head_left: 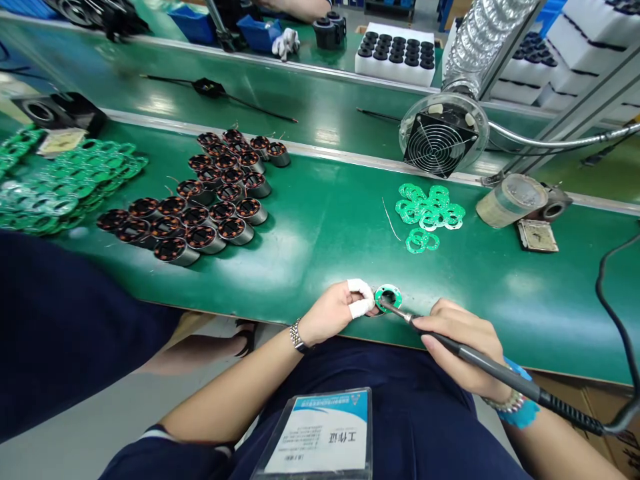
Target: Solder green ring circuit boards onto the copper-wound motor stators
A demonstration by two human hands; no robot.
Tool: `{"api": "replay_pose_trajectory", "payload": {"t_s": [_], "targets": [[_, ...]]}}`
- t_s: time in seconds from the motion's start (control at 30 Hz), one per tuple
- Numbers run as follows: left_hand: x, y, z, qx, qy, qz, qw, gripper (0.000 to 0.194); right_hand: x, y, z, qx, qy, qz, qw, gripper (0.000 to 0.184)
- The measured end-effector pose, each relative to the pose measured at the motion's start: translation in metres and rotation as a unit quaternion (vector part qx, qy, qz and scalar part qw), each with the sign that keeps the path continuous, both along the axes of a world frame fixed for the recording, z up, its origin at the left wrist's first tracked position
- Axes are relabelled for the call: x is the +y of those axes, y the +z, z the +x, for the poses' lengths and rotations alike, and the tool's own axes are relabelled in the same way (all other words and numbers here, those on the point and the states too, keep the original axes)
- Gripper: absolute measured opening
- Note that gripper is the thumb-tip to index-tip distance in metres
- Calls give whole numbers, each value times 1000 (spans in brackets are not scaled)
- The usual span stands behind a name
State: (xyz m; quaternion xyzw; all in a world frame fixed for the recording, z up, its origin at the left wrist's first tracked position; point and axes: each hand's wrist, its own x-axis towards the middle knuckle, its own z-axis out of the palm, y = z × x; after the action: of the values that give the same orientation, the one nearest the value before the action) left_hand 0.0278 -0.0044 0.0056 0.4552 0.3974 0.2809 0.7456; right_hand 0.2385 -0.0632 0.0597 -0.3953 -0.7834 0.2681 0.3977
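Note:
My left hand point(336, 311), with white tape on two fingertips, is closed in a pinch on a motor stator topped by a green ring circuit board point(388, 297) at the front edge of the green table point(330, 227). My right hand point(463, 348) grips a black soldering iron point(480, 360) like a pen. Its metal tip touches the ring board. The iron's cable runs off to the right.
Several copper-wound stators point(205, 197) lie in a group at the left. Loose green ring boards point(430, 212) sit right of centre, with a bigger heap point(55, 187) at far left. A small fan point(440, 137), a tape roll point(510, 200) and a sponge pad point(537, 235) stand behind. Another person's dark sleeve point(60, 327) is at left.

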Motion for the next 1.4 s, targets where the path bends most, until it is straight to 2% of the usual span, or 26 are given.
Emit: {"api": "replay_pose_trajectory", "payload": {"t_s": [0.4,0.63,0.73,0.9,1.03,1.1,1.17,1.27,1.33,1.4], "targets": [[0,0,0,-3,-3,5,1000,11,0,-3,0,-4,10,0,1000,25],[1,-1,0,-8,-5,7,1000,11,-1,-5,1,-27,41,9,999,27],[1,0,0,-8,-3,7,1000,12,0,-4,4,-18,31,16,999,27],[0,0,2,-17,1,0,1000,14,20,-9,6,-45,19,20,999,28],[1,0,2,-22,6,3,1000,16,45,-22,2,-101,98,-47,989,32],[-2,1,0,-23,13,-9,1000,17,49,-28,0,-108,107,-67,986,32],[-8,3,-4,-24,40,-38,998,20,45,-34,-1,-103,67,-69,990,30],[-20,3,-6,-19,71,-90,993,33,29,-43,-5,-94,-35,-50,994,32],[-27,2,-2,-17,74,-111,991,31,19,-48,-9,-86,-88,-33,992,34],[-30,1,5,-21,88,-117,989,26,12,-51,-14,-76,-115,-26,990,33]]}}
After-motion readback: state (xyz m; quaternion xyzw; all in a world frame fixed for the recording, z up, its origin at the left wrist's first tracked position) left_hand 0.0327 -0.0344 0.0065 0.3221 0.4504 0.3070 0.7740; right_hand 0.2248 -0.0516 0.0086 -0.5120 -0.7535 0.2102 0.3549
